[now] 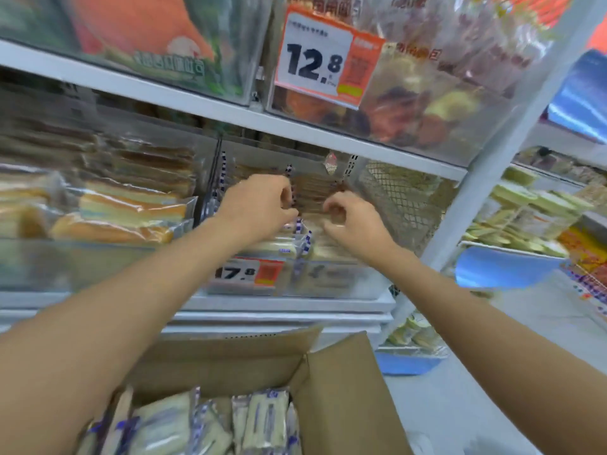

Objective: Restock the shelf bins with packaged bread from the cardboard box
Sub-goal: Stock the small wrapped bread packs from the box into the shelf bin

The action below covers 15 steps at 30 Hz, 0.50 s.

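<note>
My left hand (262, 205) and my right hand (345, 221) reach into the clear shelf bin (328, 280) on the middle shelf. Their fingers are curled round the two sides of an upright bread package (312, 192) with blue-and-white sealed edges. More such packages (285, 246) lie in the bin under my hands. A price tag reading 17.8 (249, 274) sits on the bin's front. Below, near the bottom edge, the open cardboard box (345, 389) holds several pale bread packages (203, 425). My left forearm crosses over its left side.
A bin of sliced loaves (115, 211) stands to the left. Upper bins (427, 103) carry a 12.8 tag (312, 60). Wire mesh (397, 198) and a white post (492, 165) close the shelf's right side. Beyond them are blue trays (502, 267) of green packs.
</note>
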### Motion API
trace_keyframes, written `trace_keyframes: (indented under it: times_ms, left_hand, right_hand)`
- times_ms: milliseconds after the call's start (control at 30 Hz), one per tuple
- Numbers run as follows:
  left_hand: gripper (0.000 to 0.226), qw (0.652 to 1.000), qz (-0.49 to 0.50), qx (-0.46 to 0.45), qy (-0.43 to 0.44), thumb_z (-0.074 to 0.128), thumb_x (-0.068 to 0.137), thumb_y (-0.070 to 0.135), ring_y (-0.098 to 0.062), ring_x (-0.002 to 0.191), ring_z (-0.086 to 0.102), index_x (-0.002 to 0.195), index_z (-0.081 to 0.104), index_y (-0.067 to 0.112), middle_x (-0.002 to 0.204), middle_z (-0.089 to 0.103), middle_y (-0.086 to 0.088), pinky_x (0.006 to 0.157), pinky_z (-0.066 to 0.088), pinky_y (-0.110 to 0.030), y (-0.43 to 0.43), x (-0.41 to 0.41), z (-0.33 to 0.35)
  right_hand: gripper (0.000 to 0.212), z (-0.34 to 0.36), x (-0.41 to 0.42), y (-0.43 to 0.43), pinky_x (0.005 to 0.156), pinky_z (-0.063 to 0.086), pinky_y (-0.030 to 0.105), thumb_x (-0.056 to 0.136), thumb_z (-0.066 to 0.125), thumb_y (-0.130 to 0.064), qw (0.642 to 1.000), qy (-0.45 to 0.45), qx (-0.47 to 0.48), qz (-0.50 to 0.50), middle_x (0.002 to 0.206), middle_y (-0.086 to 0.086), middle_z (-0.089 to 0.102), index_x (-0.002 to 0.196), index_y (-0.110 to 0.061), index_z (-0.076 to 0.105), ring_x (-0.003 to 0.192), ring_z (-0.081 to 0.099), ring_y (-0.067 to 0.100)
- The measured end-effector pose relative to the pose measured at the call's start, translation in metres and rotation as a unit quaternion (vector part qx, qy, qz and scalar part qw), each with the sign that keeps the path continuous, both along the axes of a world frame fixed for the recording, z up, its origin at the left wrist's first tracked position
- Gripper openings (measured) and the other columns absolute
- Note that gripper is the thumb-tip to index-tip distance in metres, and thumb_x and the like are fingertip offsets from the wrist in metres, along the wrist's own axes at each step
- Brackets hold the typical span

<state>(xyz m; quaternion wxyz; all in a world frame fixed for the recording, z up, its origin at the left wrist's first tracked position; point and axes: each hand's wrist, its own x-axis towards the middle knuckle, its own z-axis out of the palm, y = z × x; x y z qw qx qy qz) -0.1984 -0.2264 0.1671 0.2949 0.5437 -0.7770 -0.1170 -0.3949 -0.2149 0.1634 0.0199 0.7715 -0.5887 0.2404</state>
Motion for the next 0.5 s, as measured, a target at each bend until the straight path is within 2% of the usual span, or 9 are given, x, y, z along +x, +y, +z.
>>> trace_keyframes:
  times_ms: [67, 167, 267, 333, 433, 500]
  left_hand:
    - [0.009, 1.0, 0.017, -0.001, 0.011, 0.065, 0.083, 0.033, -0.021, 0.084, 0.061, 0.08, 0.059, 0.026, 0.084, 0.065, 0.006, 0.074, 0.05, -0.034, 0.041, 0.015, -0.001]
    - [0.012, 0.998, 0.015, 0.053, -0.011, 0.067, 0.081, 0.032, -0.02, 0.08, 0.061, 0.077, 0.059, 0.023, 0.076, 0.061, 0.007, 0.072, 0.051, -0.034, 0.091, 0.038, -0.023]
    - [0.013, 0.983, 0.028, 0.175, -0.037, 0.07, 0.08, 0.032, -0.019, 0.079, 0.061, 0.077, 0.059, 0.024, 0.073, 0.057, 0.009, 0.076, 0.053, -0.036, 0.125, 0.069, -0.076]
    - [0.016, 0.967, 0.053, 0.247, -0.038, 0.071, 0.08, 0.031, -0.019, 0.079, 0.062, 0.073, 0.058, 0.025, 0.07, 0.057, 0.011, 0.074, 0.052, -0.031, 0.14, 0.096, -0.118]
    - [0.019, 0.944, 0.099, 0.314, -0.024, 0.074, 0.081, 0.029, -0.013, 0.073, 0.062, 0.07, 0.059, 0.026, 0.069, 0.06, 0.012, 0.069, 0.048, -0.026, 0.159, 0.142, -0.172]
    - [0.018, 0.932, 0.128, 0.34, 0.008, 0.075, 0.08, 0.022, -0.008, 0.068, 0.061, 0.069, 0.06, 0.024, 0.066, 0.06, 0.011, 0.068, 0.047, -0.023, 0.169, 0.171, -0.199]
  right_hand:
    - [0.009, -0.01, 0.02, 0.033, 0.069, 0.046, 0.034, 0.084, 0.066, -0.018, 0.999, -0.028, -0.01, 0.037, 0.081, -0.005, 0.054, 0.092, -0.015, 0.063, 0.072, 0.049, 0.012]
    - [0.004, -0.04, 0.054, 0.082, 0.065, 0.044, 0.031, 0.084, 0.065, -0.018, 0.995, -0.045, 0.037, 0.08, 0.077, -0.007, 0.054, 0.088, -0.018, 0.063, 0.07, 0.05, 0.011]
    - [0.008, -0.102, 0.075, 0.117, 0.066, 0.041, 0.03, 0.087, 0.061, -0.017, 0.98, -0.056, 0.169, 0.091, 0.08, -0.008, 0.057, 0.094, -0.018, 0.064, 0.073, 0.052, 0.012]
    - [0.014, -0.152, 0.081, 0.134, 0.071, 0.039, 0.026, 0.088, 0.06, -0.015, 0.955, -0.07, 0.277, 0.075, 0.083, -0.008, 0.058, 0.1, -0.017, 0.067, 0.077, 0.053, 0.011]
    - [0.023, -0.224, 0.089, 0.15, 0.079, 0.041, 0.023, 0.091, 0.06, -0.016, 0.906, -0.078, 0.413, 0.057, 0.096, -0.003, 0.062, 0.113, -0.013, 0.066, 0.09, 0.057, 0.014]
    - [0.029, -0.267, 0.098, 0.149, 0.085, 0.045, 0.027, 0.092, 0.061, -0.017, 0.88, -0.086, 0.467, 0.03, 0.112, 0.003, 0.065, 0.12, -0.011, 0.064, 0.102, 0.059, 0.019]
